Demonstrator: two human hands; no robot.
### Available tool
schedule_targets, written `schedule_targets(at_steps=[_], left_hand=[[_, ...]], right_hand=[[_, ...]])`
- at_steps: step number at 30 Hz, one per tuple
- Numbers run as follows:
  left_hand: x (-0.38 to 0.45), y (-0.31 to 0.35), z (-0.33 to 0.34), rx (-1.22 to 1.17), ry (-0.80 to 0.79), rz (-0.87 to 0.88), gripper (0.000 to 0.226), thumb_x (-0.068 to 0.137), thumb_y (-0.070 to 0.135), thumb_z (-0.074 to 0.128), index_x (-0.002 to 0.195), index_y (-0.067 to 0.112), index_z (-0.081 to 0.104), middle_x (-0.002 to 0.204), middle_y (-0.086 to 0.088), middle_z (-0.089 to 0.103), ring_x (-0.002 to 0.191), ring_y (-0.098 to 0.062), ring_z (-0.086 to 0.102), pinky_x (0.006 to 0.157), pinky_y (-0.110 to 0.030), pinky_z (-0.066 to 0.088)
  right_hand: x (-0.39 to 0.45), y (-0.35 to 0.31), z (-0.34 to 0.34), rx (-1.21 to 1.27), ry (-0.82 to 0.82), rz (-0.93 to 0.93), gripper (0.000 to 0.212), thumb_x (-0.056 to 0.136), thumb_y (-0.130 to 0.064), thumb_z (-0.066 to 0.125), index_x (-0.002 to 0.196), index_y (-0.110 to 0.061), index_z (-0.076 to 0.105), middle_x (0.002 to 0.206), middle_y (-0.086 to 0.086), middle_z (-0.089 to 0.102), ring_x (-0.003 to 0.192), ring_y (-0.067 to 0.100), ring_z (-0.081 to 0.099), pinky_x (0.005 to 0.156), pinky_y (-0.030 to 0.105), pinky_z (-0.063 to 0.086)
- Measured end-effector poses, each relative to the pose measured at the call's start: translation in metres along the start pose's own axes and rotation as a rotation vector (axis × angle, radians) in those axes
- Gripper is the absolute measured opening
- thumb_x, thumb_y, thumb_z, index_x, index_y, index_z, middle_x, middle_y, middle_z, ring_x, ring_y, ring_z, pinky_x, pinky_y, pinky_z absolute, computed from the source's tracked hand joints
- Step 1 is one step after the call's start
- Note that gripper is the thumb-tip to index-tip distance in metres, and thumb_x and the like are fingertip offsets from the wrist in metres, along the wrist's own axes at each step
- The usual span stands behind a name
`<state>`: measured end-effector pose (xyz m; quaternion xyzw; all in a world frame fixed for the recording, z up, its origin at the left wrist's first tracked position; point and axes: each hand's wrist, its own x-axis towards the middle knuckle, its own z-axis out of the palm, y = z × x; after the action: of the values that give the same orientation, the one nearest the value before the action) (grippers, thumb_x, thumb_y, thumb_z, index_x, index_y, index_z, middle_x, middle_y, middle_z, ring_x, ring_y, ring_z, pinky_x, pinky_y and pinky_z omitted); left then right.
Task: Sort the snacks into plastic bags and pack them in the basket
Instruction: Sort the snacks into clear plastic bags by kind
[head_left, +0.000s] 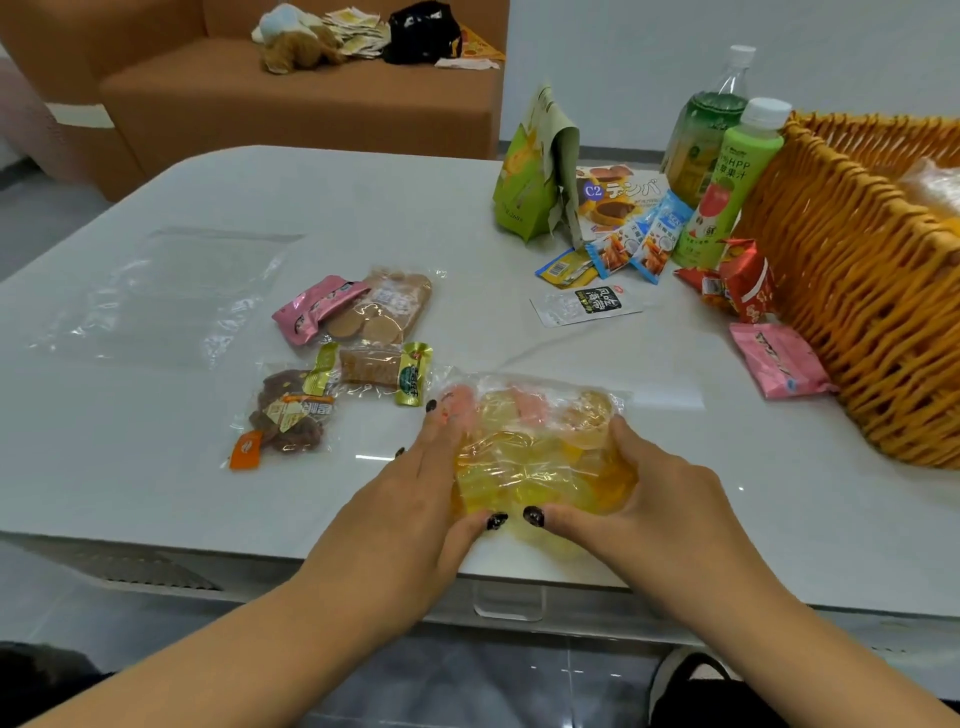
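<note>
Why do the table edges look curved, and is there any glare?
Head view: the wide-angle lens bows the table edges; soft glare streaks the empty plastic bag and the filled bag both hands hold; the far sofa looks soft.

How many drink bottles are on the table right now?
2: a clear green-labelled bottle at the far right, and a light green juice bottle just in front, against the basket. The basket could hide others.

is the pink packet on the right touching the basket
Touching. In the head view, the pink packet's right end lies against the foot of the basket, with no strip of table visible between them.
</note>
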<state>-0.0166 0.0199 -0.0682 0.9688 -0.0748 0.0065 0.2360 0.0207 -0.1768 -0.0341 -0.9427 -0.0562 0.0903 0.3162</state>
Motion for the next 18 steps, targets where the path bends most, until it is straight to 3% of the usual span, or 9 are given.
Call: schedule_targets(at_steps=[3, 4, 6, 8, 10, 12, 15, 18], left_hand=[[-0.001, -0.006, -0.002, 0.01, 0.004, 0.036, 0.09, 0.094, 0.053, 0.047, 0.147, 0.041, -0.024, 0.161, 0.019, -0.011, 0.147, -0.002, 0.016, 0.112, -0.018, 0.025], [-0.002, -0.008, -0.003, 0.01, 0.008, 0.043, 0.089, 0.094, 0.054, 0.047, 0.147, 0.042, -0.024, 0.161, 0.02, -0.012, 0.147, -0.002, 0.015, 0.112, -0.017, 0.024], [-0.004, -0.011, -0.002, 0.016, 0.018, 0.054, 0.089, 0.093, 0.056, 0.047, 0.148, 0.043, -0.023, 0.16, 0.023, -0.014, 0.147, -0.001, 0.014, 0.112, -0.018, 0.025], [-0.006, -0.013, -0.001, 0.026, 0.03, 0.073, 0.089, 0.091, 0.059, 0.046, 0.148, 0.045, -0.02, 0.158, 0.026, -0.015, 0.147, 0.001, 0.01, 0.115, -0.022, 0.029], [-0.006, -0.013, -0.002, 0.03, 0.043, 0.084, 0.09, 0.088, 0.064, 0.046, 0.149, 0.046, -0.017, 0.157, 0.03, -0.014, 0.147, 0.005, 0.002, 0.117, -0.024, 0.027], [-0.007, -0.012, -0.003, 0.02, 0.052, 0.069, 0.09, 0.086, 0.069, 0.045, 0.149, 0.048, -0.017, 0.156, 0.032, -0.014, 0.146, 0.008, 0.0, 0.117, -0.023, 0.025], [-0.007, -0.009, -0.003, 0.004, 0.06, 0.063, 0.091, 0.085, 0.072, 0.045, 0.148, 0.049, -0.016, 0.156, 0.033, -0.013, 0.146, 0.006, 0.004, 0.117, -0.026, 0.027], [-0.007, -0.01, -0.001, 0.014, 0.061, 0.075, 0.091, 0.087, 0.068, 0.046, 0.147, 0.049, -0.019, 0.157, 0.031, -0.015, 0.146, 0.005, 0.003, 0.117, -0.026, 0.027]], right_hand=[[0.008, 0.002, -0.017, -0.06, -0.096, 0.028, 0.061, 0.064, -0.064, 0.072, 0.108, -0.023, 0.063, 0.107, -0.01, 0.067, 0.099, 0.011, 0.061, 0.08, 0.02, 0.046], [0.012, 0.003, -0.025, -0.057, -0.125, 0.052, 0.067, 0.063, -0.067, 0.07, 0.109, -0.018, 0.066, 0.113, -0.003, 0.069, 0.104, 0.014, 0.062, 0.087, 0.026, 0.048], [0.022, 0.001, -0.04, -0.084, -0.168, 0.096, 0.082, 0.06, -0.073, 0.063, 0.114, -0.012, 0.067, 0.112, 0.001, 0.071, 0.102, 0.015, 0.065, 0.088, 0.03, 0.049], [0.035, -0.001, -0.054, -0.176, -0.187, 0.109, 0.089, 0.055, -0.079, 0.052, 0.103, -0.008, 0.072, 0.095, 0.008, 0.075, 0.089, 0.021, 0.069, 0.084, 0.036, 0.055], [0.053, -0.003, -0.065, -0.33, -0.134, 0.105, 0.095, 0.056, -0.083, 0.047, 0.1, -0.003, 0.072, 0.094, 0.015, 0.073, 0.089, 0.028, 0.069, 0.083, 0.043, 0.056], [0.073, -0.005, -0.07, -0.487, -0.019, 0.055, 0.093, 0.067, -0.08, 0.049, 0.116, -0.003, 0.066, 0.113, 0.015, 0.069, 0.102, 0.029, 0.065, 0.089, 0.044, 0.053], [0.098, -0.013, -0.066, -0.334, 0.05, -0.103, 0.083, 0.069, -0.068, 0.066, 0.132, -0.015, 0.055, 0.131, 0.005, 0.059, 0.116, 0.023, 0.055, 0.096, 0.04, 0.048], [0.114, -0.028, -0.053, -0.125, -0.263, -0.158, 0.085, 0.056, -0.062, 0.076, 0.128, -0.021, 0.058, 0.122, -0.003, 0.064, 0.107, 0.014, 0.059, 0.097, 0.035, 0.048]])
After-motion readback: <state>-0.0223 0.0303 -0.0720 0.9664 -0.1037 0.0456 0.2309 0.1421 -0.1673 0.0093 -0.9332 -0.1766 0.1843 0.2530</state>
